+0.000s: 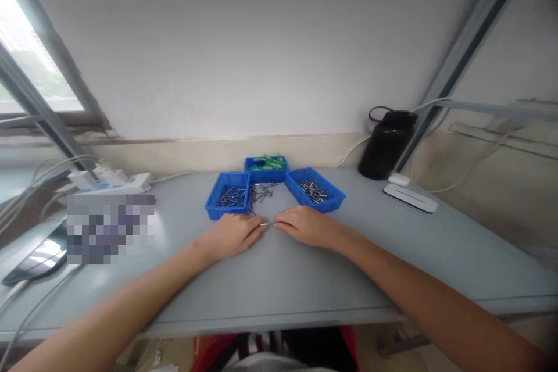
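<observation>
I hold one small screw (264, 224) pinched between my left hand (231, 234) and right hand (305, 225), fingertips together on the table (305, 279). A loose pile (260, 192) remains unsorted between the partly filled blue trays (227, 196).

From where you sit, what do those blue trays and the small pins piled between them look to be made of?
The blue trays look like moulded plastic: one even bright colour, thin walls, a dull sheen. The small pins seem to be metal, since they are grey and give off small glints; whether steel or something else cannot be told. The left hand and right hand pinch one such pin between them.
</observation>
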A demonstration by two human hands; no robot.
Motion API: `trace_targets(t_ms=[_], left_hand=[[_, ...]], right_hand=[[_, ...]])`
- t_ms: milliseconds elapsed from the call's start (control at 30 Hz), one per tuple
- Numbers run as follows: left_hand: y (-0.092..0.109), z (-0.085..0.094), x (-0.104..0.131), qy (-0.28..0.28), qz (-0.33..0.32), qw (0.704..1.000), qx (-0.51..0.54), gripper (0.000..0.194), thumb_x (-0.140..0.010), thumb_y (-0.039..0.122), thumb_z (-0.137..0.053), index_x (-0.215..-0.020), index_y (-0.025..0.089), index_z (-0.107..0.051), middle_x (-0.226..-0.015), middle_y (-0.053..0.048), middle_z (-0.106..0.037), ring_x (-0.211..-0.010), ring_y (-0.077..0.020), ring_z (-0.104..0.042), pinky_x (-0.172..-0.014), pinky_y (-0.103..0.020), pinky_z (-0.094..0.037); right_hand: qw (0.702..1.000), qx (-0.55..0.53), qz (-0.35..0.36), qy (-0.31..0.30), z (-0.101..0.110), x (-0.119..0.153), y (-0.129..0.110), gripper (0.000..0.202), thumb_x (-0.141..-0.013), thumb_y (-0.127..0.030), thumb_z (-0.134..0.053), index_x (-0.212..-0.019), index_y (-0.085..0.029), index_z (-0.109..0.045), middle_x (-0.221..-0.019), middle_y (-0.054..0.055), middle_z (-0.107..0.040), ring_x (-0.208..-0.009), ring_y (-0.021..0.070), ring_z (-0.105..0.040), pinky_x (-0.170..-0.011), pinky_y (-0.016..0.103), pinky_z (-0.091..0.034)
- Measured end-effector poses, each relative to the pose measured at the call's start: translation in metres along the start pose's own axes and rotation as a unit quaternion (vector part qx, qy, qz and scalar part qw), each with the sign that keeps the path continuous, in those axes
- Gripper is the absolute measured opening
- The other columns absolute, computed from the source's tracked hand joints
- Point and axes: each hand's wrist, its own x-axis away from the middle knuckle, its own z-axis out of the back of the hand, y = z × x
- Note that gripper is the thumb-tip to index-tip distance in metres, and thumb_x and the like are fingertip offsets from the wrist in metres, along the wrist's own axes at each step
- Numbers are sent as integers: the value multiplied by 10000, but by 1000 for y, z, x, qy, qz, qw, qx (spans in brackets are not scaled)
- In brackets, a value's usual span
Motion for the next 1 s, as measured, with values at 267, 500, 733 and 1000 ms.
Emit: trace_targets(t_ms=[267,500,733,1000], left_hand=[[0,1,0,1,-6,1000,7,336,-986,344,-296,-860,190,-567,-736,-25,-634,-654,-148,-614,-590,-234,-417],[0,0,0,-5,5,1000,-2,314,-978,351,-321,-921,192,-585,-746,-30,-646,-661,-153,-616,-588,-233,-421],[0,2,-1,-10,4,1000,-14,324,-989,324,-298,-893,197,-581,-757,-19,-650,-670,-151,-619,-588,-238,-407],[1,0,-1,-18,-4,1000,11,260,-968,307,-359,-898,205,-587,-801,-10,-661,-720,-155,-628,-609,-245,-411]], right_hand=[[999,-21,-24,12,1,0,0,219,-933,-306,-466,-1036,-195,-625,-860,40,-693,-805,188,-624,-706,284,-410],[1000,-2,-2,2,0,1,1,299,-969,-296,-376,-894,-192,-646,-853,47,-692,-782,182,-615,-699,285,-402],[1000,-20,-17,-4,2,1,0,238,-948,-303,-420,-987,-201,-632,-863,41,-688,-798,191,-618,-700,283,-408],[999,-30,15,-19,-5,3,-3,227,-892,-363,-530,-1027,-202,-615,-977,59,-639,-869,201,-601,-770,316,-438]])
